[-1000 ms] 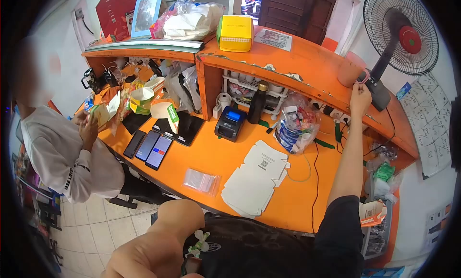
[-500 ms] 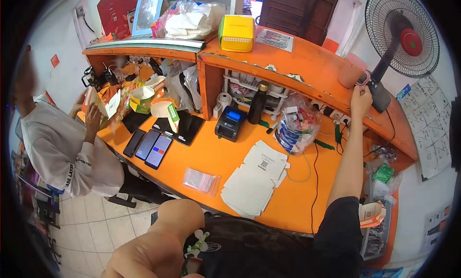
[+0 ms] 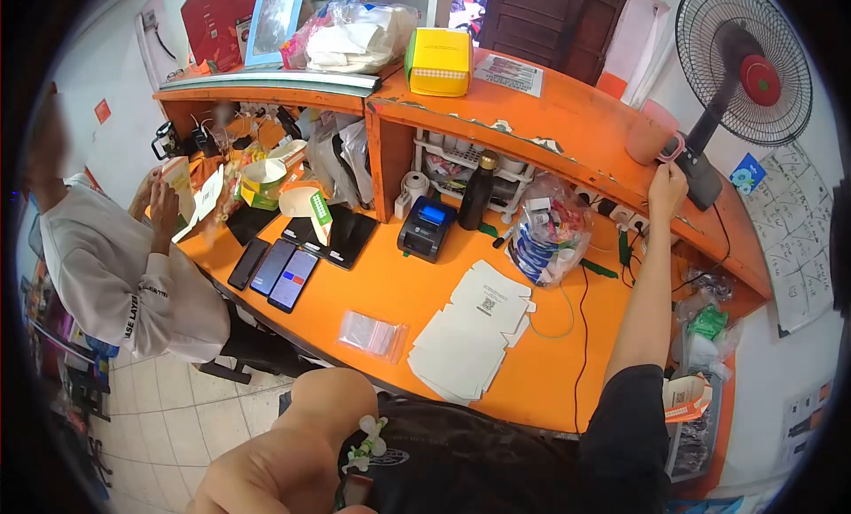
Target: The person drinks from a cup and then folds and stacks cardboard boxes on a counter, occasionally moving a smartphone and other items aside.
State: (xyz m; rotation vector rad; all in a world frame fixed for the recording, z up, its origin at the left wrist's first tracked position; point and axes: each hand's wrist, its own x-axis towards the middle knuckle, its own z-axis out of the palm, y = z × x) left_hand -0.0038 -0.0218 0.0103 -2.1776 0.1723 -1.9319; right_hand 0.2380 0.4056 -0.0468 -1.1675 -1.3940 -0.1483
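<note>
My right hand (image 3: 667,193) is closed around the handle of a pink mug (image 3: 650,133). The mug stands on the orange raised ledge (image 3: 567,122), beside the base of a black fan (image 3: 745,75). My left arm (image 3: 301,434) is bent, with its elbow over the counter's near edge; the left hand lies outside the picture. Against my black shirt is a small green and white flower-like thing (image 3: 366,443), and I cannot make out what bears it. Flat white box blanks (image 3: 470,332) lie before me on the counter, one with a printed QR code.
A person (image 3: 133,266) on the left holds a folded carton (image 3: 180,188). Phones (image 3: 292,279), a small printer (image 3: 428,228), a dark bottle (image 3: 479,190), plastic sachets (image 3: 370,335) and a filled bag (image 3: 550,230) stand or lie on the counter. A cable (image 3: 581,354) crosses it.
The person on the left has shifted their hands and turned the carton. My right hand stays on the mug's handle. The flower-like thing has moved slightly up.
</note>
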